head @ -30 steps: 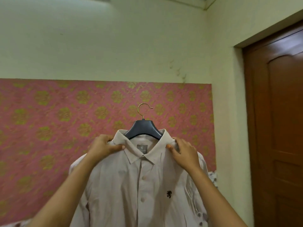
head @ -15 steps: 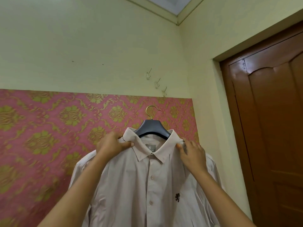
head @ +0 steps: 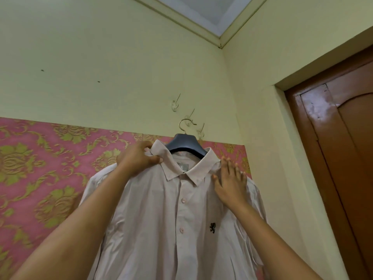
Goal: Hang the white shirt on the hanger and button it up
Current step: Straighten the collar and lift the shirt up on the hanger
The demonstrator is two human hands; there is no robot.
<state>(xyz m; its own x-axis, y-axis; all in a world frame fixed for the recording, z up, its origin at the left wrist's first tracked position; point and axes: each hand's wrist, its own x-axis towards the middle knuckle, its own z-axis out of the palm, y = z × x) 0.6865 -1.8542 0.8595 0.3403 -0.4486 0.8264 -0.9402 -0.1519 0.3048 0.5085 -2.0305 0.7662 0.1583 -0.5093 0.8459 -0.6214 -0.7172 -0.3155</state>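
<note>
The white shirt [head: 171,223] hangs on a dark hanger [head: 184,145] with a gold hook, its front buttoned down the placket and a small black logo on the chest. My left hand [head: 137,158] grips the shirt's left shoulder beside the collar, holding shirt and hanger up. My right hand [head: 230,182] lies flat with fingers spread on the right shoulder. The hanger's hook [head: 184,124] is level with the middle one of three clear wall hooks [head: 189,118]; whether it rests on it I cannot tell.
The wall ahead is pale green above pink and gold patterned wallpaper [head: 40,168]. A brown wooden door [head: 343,158] stands at the right, close to the room's corner. Two small dark marks dot the wall at upper left.
I have raised the shirt and hanger up to the wall hooks, and my view has tilted up. My right hand has opened flat on the shoulder.
</note>
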